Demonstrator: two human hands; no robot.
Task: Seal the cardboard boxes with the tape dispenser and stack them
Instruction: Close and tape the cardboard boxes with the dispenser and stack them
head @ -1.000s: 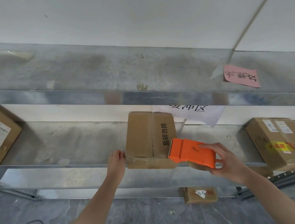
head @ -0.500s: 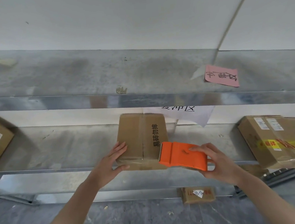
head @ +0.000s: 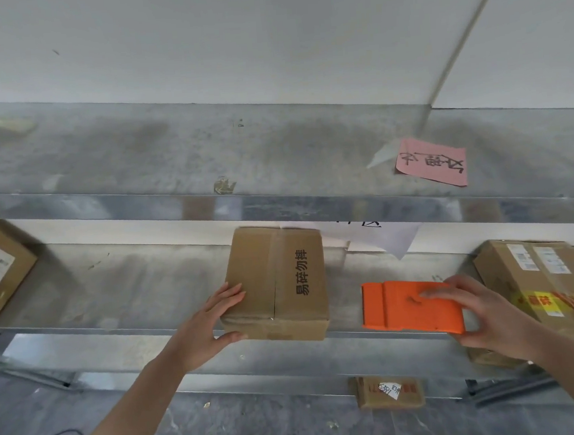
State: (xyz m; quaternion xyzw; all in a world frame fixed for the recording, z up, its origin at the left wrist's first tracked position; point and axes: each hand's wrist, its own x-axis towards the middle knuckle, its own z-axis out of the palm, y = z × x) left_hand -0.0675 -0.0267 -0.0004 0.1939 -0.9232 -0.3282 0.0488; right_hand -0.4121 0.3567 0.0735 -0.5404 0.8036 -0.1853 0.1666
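On the metal shelf (head: 113, 299), left hand (head: 208, 330) grips the cardboard box (head: 277, 283) corner, thumb underneath; right hand (head: 492, 318) clasps the orange tape dispenser (head: 406, 307), arm outstretched

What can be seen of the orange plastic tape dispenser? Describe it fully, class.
The orange plastic tape dispenser is a flat, boxy shell with a ridge across it near its left end. It lies roughly level over the front edge of the grey metal shelf, right of the brown cardboard box and apart from it. The right hand grips its right end, fingers on top, thumb below. No tape shows.
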